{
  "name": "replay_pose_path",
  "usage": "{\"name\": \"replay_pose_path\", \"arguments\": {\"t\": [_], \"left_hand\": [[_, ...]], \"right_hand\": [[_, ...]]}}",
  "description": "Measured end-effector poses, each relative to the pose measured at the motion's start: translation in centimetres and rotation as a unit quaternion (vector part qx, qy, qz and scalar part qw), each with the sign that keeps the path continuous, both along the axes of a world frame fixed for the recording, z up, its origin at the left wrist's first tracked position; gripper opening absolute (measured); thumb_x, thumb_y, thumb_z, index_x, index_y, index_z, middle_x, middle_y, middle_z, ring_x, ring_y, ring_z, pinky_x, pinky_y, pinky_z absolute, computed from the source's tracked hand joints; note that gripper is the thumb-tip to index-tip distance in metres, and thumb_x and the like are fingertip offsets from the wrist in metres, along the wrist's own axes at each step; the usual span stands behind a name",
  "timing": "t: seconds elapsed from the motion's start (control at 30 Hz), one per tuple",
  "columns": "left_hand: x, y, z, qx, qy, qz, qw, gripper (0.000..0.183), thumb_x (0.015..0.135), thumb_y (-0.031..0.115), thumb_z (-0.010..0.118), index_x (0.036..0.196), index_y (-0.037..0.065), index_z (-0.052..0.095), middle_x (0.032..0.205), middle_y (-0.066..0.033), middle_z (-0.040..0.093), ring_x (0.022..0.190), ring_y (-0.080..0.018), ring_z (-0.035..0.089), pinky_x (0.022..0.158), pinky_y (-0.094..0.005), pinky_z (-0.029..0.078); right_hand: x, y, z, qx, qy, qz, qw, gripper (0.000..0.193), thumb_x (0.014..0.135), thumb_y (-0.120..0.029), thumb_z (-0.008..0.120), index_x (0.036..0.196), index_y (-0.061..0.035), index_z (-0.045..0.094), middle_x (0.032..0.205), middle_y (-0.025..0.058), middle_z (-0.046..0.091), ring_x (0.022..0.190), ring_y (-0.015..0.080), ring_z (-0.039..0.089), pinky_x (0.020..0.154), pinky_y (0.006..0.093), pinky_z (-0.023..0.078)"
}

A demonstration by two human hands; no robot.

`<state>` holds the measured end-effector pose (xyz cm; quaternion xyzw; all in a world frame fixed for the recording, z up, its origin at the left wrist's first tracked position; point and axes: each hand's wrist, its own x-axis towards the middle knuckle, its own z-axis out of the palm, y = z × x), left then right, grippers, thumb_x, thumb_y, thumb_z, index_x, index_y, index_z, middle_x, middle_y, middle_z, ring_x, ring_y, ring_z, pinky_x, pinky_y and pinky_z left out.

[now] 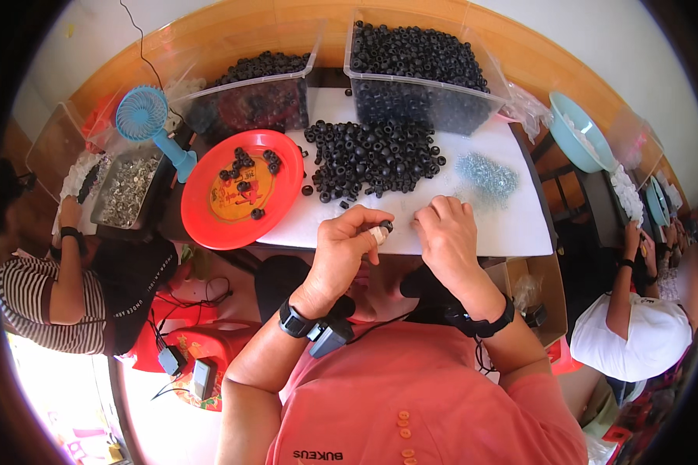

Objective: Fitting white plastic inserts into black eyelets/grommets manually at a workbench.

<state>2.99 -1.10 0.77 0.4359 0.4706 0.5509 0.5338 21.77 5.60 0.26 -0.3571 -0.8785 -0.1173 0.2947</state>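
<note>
My left hand (343, 246) is closed in a pinch at the table's near edge, with a small round black part (386, 226) between thumb and fingertips. White tape (378, 235) wraps one of its fingers. Just to the right, my right hand (448, 232) hovers at the edge with fingers curled together; whatever they pinch is hidden. Beyond both hands lies a heap of black ring-like parts (376, 155). A scatter of tiny clear bluish pieces (488, 177) is right of the heap. On the left, a red plate (200, 215) carries several black parts.
Two clear bins of black parts (248, 105) (423, 93) stand at the back of the white table (512, 225). A blue fan (143, 115) and a tray of metal pieces (128, 190) are left. A blue basin (578, 139) is right. People sit at both sides.
</note>
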Motion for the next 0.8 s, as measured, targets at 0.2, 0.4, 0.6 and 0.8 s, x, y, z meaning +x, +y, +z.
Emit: {"name": "replay_pose_path", "arguments": {"t": [0.2, 0.4, 0.6, 0.8], "left_hand": [[0.9, -0.2, 1.0, 0.035, -0.065, -0.022, 0.997, 0.022, 0.093, -0.004, 0.060, 0.113, -0.005, 0.068, 0.094, -0.0093, 0.067, 0.068, -0.0127, 0.060, 0.059, -0.0238, 0.050], [0.6, 1.1, -0.3, 0.010, -0.090, -0.006, 0.996, 0.022, 0.095, -0.002, 0.059, 0.115, -0.005, 0.066, 0.096, -0.0106, 0.067, 0.074, -0.0130, 0.061, 0.058, -0.0245, 0.052], [0.4, 1.0, -0.3, 0.002, -0.097, -0.018, 0.995, 0.017, 0.094, 0.001, 0.062, 0.109, -0.006, 0.066, 0.095, -0.0119, 0.069, 0.074, -0.0133, 0.062, 0.057, -0.0246, 0.051], [0.9, 1.0, -0.5, -0.001, -0.133, 0.014, 0.991, 0.014, 0.091, 0.001, 0.066, 0.103, -0.007, 0.067, 0.085, -0.0086, 0.068, 0.057, -0.0108, 0.057, 0.050, -0.0225, 0.046]], "right_hand": [[-0.1, 0.1, 0.1, -0.014, 0.060, 0.030, 0.998, 0.013, 0.074, -0.005, 0.072, 0.081, -0.0073, 0.062, 0.087, 0.0077, 0.056, 0.090, 0.0282, 0.057, 0.074, 0.0414, 0.038], [-0.9, -0.1, 1.5, -0.179, 0.276, 0.112, 0.938, 0.015, 0.080, -0.001, 0.072, 0.089, -0.0049, 0.061, 0.081, 0.0077, 0.058, 0.076, 0.0276, 0.058, 0.069, 0.0382, 0.043], [-1.8, -0.2, 2.1, -0.245, 0.318, 0.159, 0.902, 0.012, 0.084, 0.000, 0.071, 0.089, -0.0038, 0.061, 0.081, 0.0083, 0.059, 0.077, 0.0263, 0.059, 0.070, 0.0356, 0.047], [-2.5, -0.6, 1.6, -0.230, 0.320, 0.162, 0.904, 0.011, 0.085, 0.001, 0.070, 0.088, -0.0029, 0.060, 0.080, 0.0083, 0.058, 0.072, 0.0256, 0.059, 0.065, 0.0351, 0.046]]}}
